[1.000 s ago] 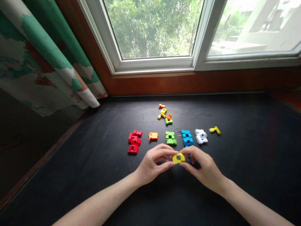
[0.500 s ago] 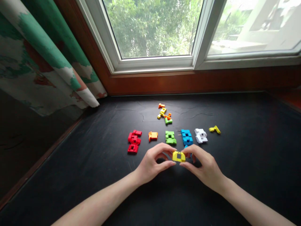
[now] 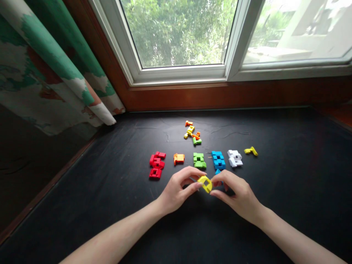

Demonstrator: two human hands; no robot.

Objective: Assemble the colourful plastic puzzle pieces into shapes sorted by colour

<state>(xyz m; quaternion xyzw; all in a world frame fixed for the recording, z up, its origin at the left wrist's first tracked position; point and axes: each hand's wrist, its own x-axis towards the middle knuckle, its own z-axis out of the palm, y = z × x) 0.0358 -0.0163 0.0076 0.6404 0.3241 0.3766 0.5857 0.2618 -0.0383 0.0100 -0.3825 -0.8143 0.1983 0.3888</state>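
Between my hands is a yellow hollow linked-block shape (image 3: 205, 184), held by the fingertips of my left hand (image 3: 178, 187) and my right hand (image 3: 237, 193). It is tilted, with a square hole showing through it. Just beyond my hands, a row of small jointed block shapes lies on the black surface: red (image 3: 156, 165), orange (image 3: 179, 158), green (image 3: 199, 160), blue (image 3: 218, 160) and white (image 3: 234, 158). A small yellow piece (image 3: 250, 151) lies at the row's right end. Behind the row is a small heap of yellow, orange and green pieces (image 3: 193, 132).
The black sill top (image 3: 286, 190) spreads around the pieces, with its dark edge (image 3: 49, 183) at the left. A wooden window frame (image 3: 220, 96) and white-framed glass (image 3: 178, 33) stand at the back. A green-patterned curtain (image 3: 49, 66) hangs at the left.
The yellow shape has turned in my fingers, from level to tilted, and its left end now points down toward my left hand. Both hands still hold it. The other pieces have not moved.
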